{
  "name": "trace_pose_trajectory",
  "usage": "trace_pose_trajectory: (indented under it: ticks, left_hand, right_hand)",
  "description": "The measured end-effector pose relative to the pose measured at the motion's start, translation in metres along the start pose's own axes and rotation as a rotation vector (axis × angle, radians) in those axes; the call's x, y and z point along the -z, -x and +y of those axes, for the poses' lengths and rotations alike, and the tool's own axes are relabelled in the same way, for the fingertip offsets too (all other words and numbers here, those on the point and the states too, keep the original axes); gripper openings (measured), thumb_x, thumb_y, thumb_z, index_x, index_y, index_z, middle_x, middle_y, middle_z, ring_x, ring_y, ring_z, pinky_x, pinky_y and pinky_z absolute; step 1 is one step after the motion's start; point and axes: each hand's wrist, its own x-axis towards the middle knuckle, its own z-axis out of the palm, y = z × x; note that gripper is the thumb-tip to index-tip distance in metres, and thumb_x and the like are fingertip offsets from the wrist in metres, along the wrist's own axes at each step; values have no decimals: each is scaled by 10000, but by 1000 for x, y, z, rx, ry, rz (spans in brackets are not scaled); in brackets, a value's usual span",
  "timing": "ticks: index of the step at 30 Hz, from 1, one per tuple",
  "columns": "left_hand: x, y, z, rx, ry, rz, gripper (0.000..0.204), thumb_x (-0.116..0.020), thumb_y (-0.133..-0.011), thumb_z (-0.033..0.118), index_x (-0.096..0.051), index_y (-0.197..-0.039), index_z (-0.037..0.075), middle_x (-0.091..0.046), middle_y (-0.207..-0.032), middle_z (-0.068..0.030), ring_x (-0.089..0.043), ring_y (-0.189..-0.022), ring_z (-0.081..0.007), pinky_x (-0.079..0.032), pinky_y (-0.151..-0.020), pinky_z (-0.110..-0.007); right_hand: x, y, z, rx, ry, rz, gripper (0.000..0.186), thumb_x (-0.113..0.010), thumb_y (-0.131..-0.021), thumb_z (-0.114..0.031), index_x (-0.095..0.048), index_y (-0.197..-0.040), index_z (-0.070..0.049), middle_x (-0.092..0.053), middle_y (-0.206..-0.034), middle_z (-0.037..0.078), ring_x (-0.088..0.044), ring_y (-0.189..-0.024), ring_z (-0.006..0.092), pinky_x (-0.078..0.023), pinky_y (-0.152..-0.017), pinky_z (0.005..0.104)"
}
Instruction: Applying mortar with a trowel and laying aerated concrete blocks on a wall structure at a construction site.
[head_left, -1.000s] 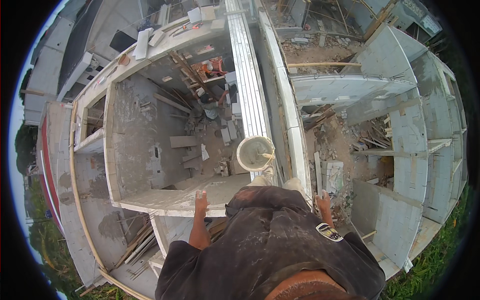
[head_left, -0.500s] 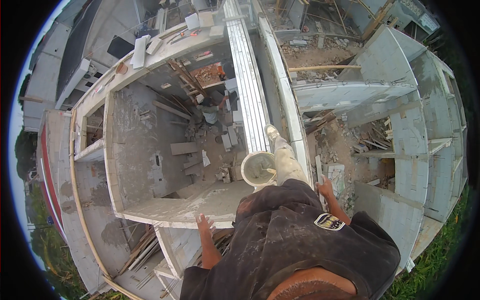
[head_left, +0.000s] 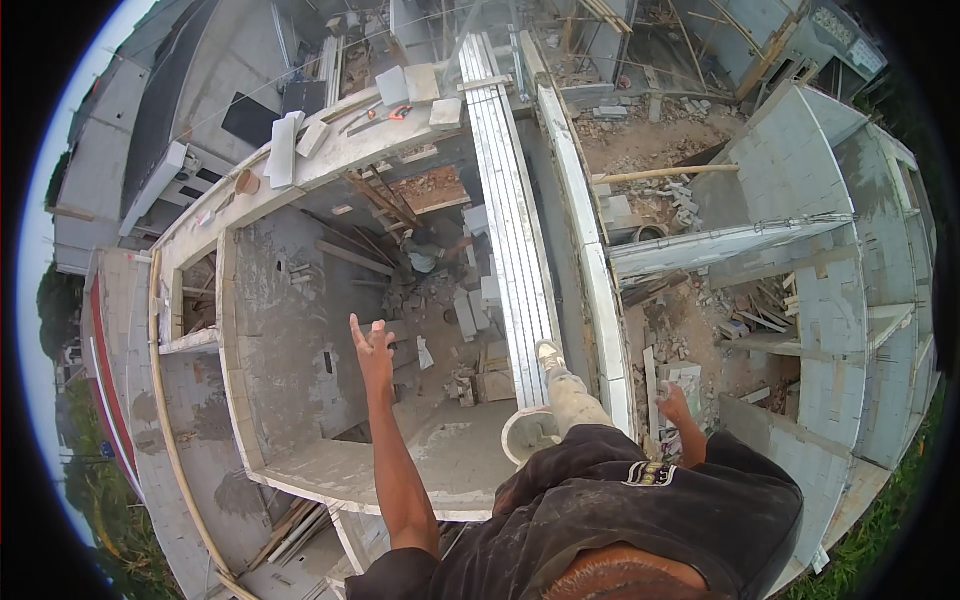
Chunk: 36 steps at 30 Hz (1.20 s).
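Observation:
My left hand (head_left: 373, 350) is stretched out over the room below, fingers spread, holding nothing. By my right side, my right hand (head_left: 674, 404) hangs in the air past the wall top, its fingers loosely bent and apart with nothing seen in them. Neither hand touches anything. A round pale bucket (head_left: 509, 437) stands close to my leg, partly hidden by my dark shirt; greyish material shows inside. One shoe (head_left: 548, 356) of mine rests on a row of long, pale metal-looking beams (head_left: 515, 230) that runs away from me.
Another person (head_left: 424, 256) is down in the room among blocks and rubble, far below. A block wall top (head_left: 600, 310) runs along my right, with a gap beside the beams. Loose blocks (head_left: 283, 150) and orange-handled pliers (head_left: 400, 112) lie on the far wall top.
My left hand has risen and reached forward from beside my body. My right hand has shifted slightly outward and down. The bucket now sits lower in view, more covered by my shirt.

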Motion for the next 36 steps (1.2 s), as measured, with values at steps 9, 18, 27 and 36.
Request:
trace_pose_trajectory:
  ticks: [9, 18, 27, 36]
  left_hand:
    - [-15, -58, -32, 410, -9, 92, 811, -527, -928, 443, -51, -1540, 207, -594, -1206, -104, -606, -925, -254, -455, -867, -444]
    - [84, -12, -150, 834, -54, 339, 831, -539, -919, 494, 6, -1523, 325, -442, -1409, -158, -604, -991, -386, -455, -770, -572]
    - [-7, -161, -112, 896, 137, 347, 827, -520, -931, 501, 48, -1513, 351, -440, -1408, -146, -586, -1041, -374, -432, -817, -596]
    - [-161, -396, 129, 353, -34, -27, 782, -523, -947, 423, -51, -1538, 223, -528, -1318, -159, -610, -1036, -280, -459, -890, -515]
  right_hand:
    - [90, -83, 7, -148, 121, 206, 480, -728, -709, -190, -621, -1139, -4, -645, -1065, 255, -612, -1020, 411, -480, -892, 450]
    - [66, -204, -164, 122, -120, 178, 541, -706, -784, -197, -541, -1258, 7, -550, -1263, 243, -499, -1210, 369, -374, -1047, 401]
    - [128, -406, -337, 229, -257, 191, 534, -684, -805, -194, -526, -1267, 21, -519, -1289, 250, -460, -1242, 377, -342, -1066, 413]
    - [166, -496, -315, -13, -53, 205, 580, -715, -772, -246, -542, -1254, 24, -559, -1244, 260, -513, -1188, 392, -398, -1025, 426]
